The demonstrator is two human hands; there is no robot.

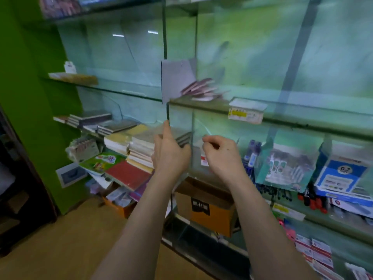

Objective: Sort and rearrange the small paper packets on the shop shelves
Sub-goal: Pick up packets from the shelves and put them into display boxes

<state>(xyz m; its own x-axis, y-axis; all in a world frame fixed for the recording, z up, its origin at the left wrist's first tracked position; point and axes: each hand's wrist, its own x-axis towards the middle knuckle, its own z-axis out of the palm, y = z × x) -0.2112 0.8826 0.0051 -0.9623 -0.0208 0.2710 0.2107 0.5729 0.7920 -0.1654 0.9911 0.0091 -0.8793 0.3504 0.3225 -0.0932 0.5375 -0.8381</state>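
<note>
Glass shelf (286, 120): flat pink paper packets (201, 90), fanned, overlapping.

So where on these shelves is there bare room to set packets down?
Bare glass right of the white box on the middle shelf, and right of the yellowish stack on the left shelf. Lower down it is crowded with book stacks and pens.

Pink packets (201, 89) blurred, white box (245, 112) label unreadable, top-shelf goods (60, 6) cut off by upper edge

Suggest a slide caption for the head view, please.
Left hand touches a glass pane, right hand raised beside it, pink packets shelved above.
</note>
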